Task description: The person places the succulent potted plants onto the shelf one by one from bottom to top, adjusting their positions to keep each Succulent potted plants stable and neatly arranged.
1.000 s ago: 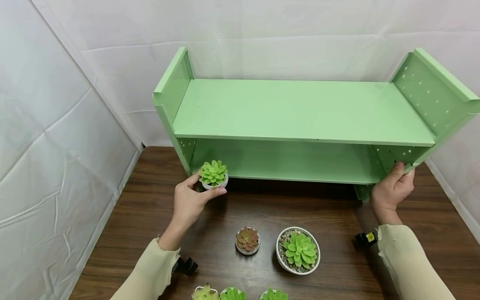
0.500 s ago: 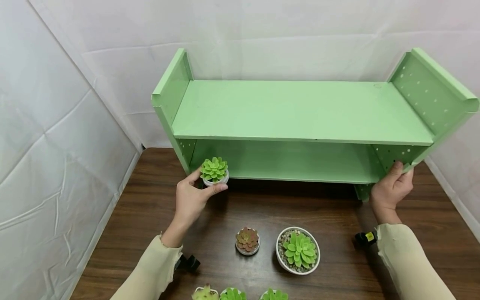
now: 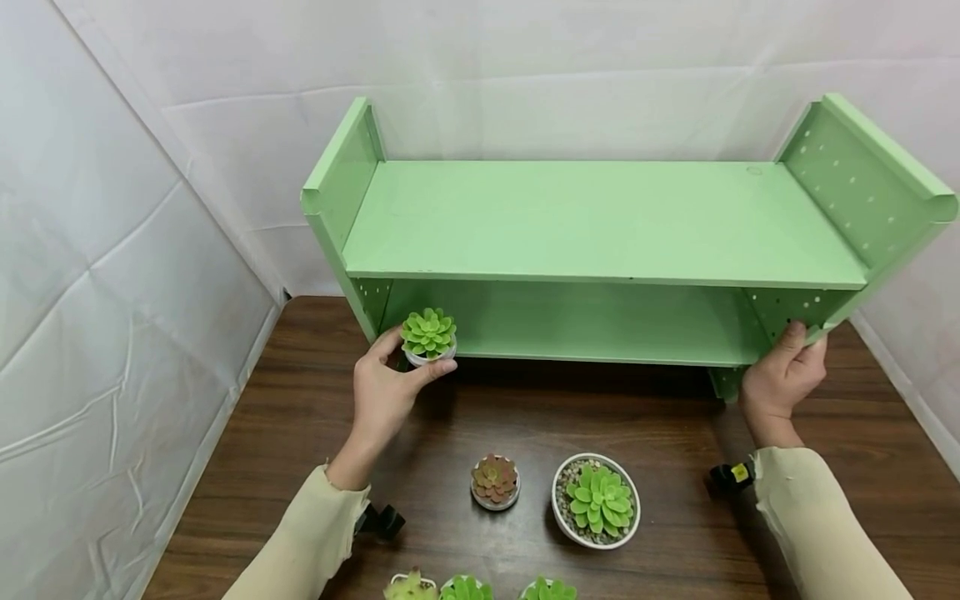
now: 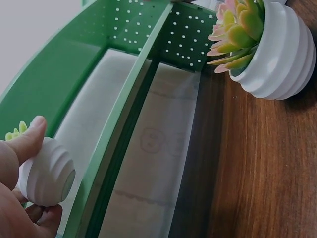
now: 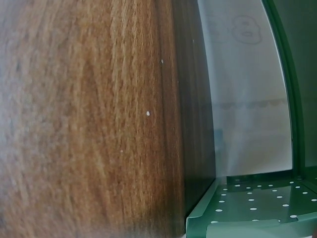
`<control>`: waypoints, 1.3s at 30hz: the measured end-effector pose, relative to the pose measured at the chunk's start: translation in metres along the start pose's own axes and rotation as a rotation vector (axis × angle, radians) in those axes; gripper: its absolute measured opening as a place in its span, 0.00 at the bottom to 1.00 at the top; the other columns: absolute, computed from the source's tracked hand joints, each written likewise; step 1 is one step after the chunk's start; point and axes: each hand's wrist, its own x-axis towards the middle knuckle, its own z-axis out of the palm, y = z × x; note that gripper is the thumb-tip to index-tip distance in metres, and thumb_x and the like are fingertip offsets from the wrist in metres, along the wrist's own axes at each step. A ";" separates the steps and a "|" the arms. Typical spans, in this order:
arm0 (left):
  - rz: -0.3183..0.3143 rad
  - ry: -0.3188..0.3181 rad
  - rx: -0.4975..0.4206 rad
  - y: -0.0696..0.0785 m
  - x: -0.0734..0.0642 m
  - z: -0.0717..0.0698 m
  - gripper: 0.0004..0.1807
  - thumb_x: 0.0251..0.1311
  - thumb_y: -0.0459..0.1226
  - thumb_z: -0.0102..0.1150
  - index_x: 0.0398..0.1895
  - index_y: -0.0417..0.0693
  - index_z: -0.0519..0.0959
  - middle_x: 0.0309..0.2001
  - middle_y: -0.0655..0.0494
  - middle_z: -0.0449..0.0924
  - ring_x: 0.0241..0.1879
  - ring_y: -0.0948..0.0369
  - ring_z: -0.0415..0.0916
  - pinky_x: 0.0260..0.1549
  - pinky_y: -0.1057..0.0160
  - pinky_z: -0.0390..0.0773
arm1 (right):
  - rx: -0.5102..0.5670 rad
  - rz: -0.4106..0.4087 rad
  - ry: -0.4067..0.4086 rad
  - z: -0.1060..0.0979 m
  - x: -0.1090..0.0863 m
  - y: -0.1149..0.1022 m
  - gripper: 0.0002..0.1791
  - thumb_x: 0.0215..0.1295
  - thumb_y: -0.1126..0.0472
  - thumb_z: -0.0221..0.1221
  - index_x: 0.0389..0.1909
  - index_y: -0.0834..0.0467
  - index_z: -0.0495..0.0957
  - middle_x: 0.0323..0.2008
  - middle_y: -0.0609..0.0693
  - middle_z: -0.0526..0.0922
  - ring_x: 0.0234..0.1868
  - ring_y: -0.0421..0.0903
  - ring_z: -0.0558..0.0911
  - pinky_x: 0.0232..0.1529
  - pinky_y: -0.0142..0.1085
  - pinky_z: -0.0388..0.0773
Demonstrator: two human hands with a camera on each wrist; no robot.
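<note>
My left hand pinches a small potted succulent with bright green leaves, thumb on the near side. It is at the front left of the lower shelf and overlaps the shelf's edge in the head view. Seen from the left wrist, the ribbed white pot is tilted between thumb and fingers, beside the edge of a green board. My right hand grips the lower front of the right side panel of the green two-tier shelf, thumb inside. That hand is hardly visible in the right wrist view.
On the brown wooden table stand a small reddish succulent and a larger green one in a white bowl of pebbles. Several succulents line the near edge, including a pale green one. White sheeting hangs behind the shelf.
My left hand has edged slightly up and forward with the succulent, toward the lower shelf. The right hand keeps its grip on the side panel; the other plants have not moved.
</note>
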 end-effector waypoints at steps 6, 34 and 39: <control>0.010 -0.001 -0.005 0.002 0.001 0.002 0.37 0.38 0.40 0.83 0.58 0.45 0.81 0.54 0.54 0.79 0.56 0.59 0.72 0.54 0.55 0.72 | 0.017 -0.004 -0.006 0.001 -0.004 -0.010 0.15 0.77 0.65 0.45 0.52 0.60 0.81 0.17 0.41 0.59 0.28 0.41 0.68 0.39 0.30 0.67; -0.090 -0.038 -0.157 0.021 0.009 0.008 0.37 0.46 0.29 0.77 0.63 0.37 0.74 0.61 0.45 0.74 0.61 0.56 0.71 0.57 0.61 0.72 | 0.006 -0.001 -0.008 -0.002 -0.002 -0.005 0.16 0.77 0.66 0.46 0.54 0.59 0.80 0.29 0.49 0.78 0.38 0.45 0.78 0.46 0.32 0.73; -0.085 -0.050 -0.173 0.008 0.015 0.010 0.37 0.45 0.32 0.79 0.62 0.40 0.75 0.60 0.48 0.75 0.59 0.58 0.73 0.55 0.61 0.74 | 0.021 -0.008 -0.012 0.001 -0.004 -0.015 0.15 0.77 0.66 0.46 0.53 0.60 0.80 0.29 0.53 0.78 0.39 0.45 0.78 0.46 0.32 0.74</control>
